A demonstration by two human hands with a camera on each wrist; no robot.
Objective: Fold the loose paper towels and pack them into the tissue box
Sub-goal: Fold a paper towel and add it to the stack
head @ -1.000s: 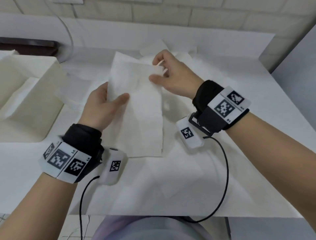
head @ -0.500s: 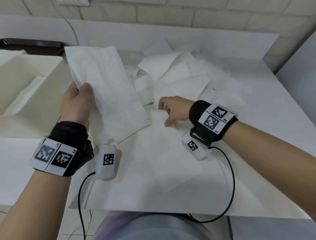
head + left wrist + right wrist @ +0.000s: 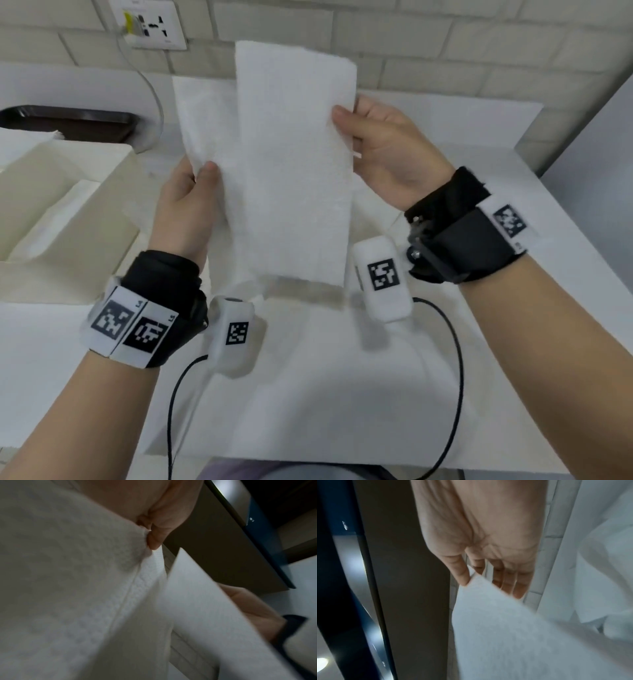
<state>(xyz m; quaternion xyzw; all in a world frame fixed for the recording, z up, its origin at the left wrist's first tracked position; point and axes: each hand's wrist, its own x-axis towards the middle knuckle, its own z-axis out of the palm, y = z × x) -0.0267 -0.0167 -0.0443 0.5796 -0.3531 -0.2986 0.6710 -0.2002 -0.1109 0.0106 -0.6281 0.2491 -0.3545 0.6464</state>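
Observation:
Two white paper towels are held upright over the table. The narrower folded towel [image 3: 202,120] is pinched at its lower edge by my left hand [image 3: 202,172]; in the left wrist view the fingertips [image 3: 154,539] nip the same towel [image 3: 68,574]. The longer towel [image 3: 294,164] overlaps it in front, and my right hand [image 3: 342,116] pinches its right edge, thumb in front and fingers behind. From the right wrist, the thumb and fingers [image 3: 505,582] close on the towel's edge [image 3: 496,628]. The cream tissue box [image 3: 102,219] stands open at the left with folded towels inside.
A wall socket [image 3: 150,24] with a plugged cable sits at the back left, above a dark tray [image 3: 68,120]. White paper sheets [image 3: 325,377] lie flat on the table below my hands. The raised towels hide whatever lies behind them. Black wrist cables hang near the front edge.
My right hand has picked a towel up off the table and raised it beside the left hand's towel. The left hand has lifted its towel higher and toward the middle.

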